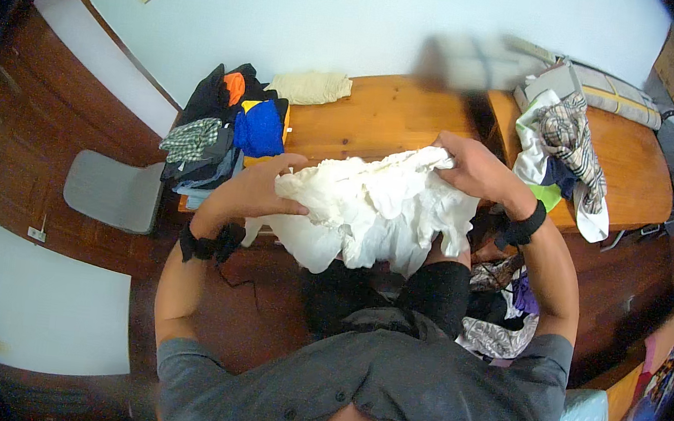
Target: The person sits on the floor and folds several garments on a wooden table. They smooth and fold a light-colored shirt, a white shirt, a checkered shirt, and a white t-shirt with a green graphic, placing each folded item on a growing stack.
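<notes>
A crumpled white garment (368,204) of thin, gathered cloth hangs in the air above my lap, stretched between both hands. My left hand (259,189) grips its left end, thumb toward the front. At the upper right end, my right hand (471,166) pinches the gathered edge. Loose folds droop below, and the garment's full shape cannot be made out. Black bands circle both wrists. Behind the cloth lies the wooden table (378,113), partly hidden by it.
Dark, blue and checked clothes form a pile (216,130) at the table's left, beside a folded cream cloth (310,87). More clothes (565,148) lie on a second wooden table (642,175). A grey chair (114,190) stands left; a clothes heap (502,308) is low on my right.
</notes>
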Demonstrator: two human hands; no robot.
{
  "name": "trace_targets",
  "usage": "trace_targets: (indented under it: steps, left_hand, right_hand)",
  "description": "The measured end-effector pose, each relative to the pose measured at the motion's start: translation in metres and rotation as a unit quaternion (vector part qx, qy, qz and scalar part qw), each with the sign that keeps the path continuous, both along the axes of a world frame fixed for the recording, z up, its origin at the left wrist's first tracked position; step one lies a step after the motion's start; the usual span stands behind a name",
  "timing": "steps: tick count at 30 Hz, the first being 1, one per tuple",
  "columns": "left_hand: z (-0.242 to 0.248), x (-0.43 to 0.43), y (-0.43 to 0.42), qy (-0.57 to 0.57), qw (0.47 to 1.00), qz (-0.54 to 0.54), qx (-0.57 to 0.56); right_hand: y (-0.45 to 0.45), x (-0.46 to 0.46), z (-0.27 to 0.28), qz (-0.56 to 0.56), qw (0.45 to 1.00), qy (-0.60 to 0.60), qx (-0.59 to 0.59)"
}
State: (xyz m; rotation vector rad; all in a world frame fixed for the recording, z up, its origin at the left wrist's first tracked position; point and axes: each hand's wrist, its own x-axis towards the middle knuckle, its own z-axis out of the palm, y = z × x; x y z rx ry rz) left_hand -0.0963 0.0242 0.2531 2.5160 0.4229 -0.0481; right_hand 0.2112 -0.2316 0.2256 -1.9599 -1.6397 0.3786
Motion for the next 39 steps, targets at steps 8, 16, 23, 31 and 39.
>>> trace_targets:
  steps: [8,16,23,31,39]
  left_hand:
    - [0.019,-0.008,0.004,0.051,0.987,-0.071,-0.133]
    - [0.025,-0.032,0.013,-0.13,0.968,-0.072,-0.203]
    - [-0.033,0.059,0.063,-0.208,0.877,0.093,-0.423]
    - [-0.108,0.154,0.149,-0.28,0.939,0.163,-0.118]
    - [-0.171,0.2,0.168,-0.254,0.91,0.266,0.19]
  right_hand:
    - [-0.05,-0.006,0.043,-0.022,0.993,-0.04,-0.106]
    - [-0.085,0.009,0.109,-0.012,0.985,0.161,-0.055]
    - [0.007,0.081,0.081,-0.136,0.988,-0.013,-0.072]
    - [0.117,0.169,0.025,-0.057,0.973,-0.072,-0.212]
    - [0.177,0.169,-0.082,-0.195,0.948,-0.225,0.11]
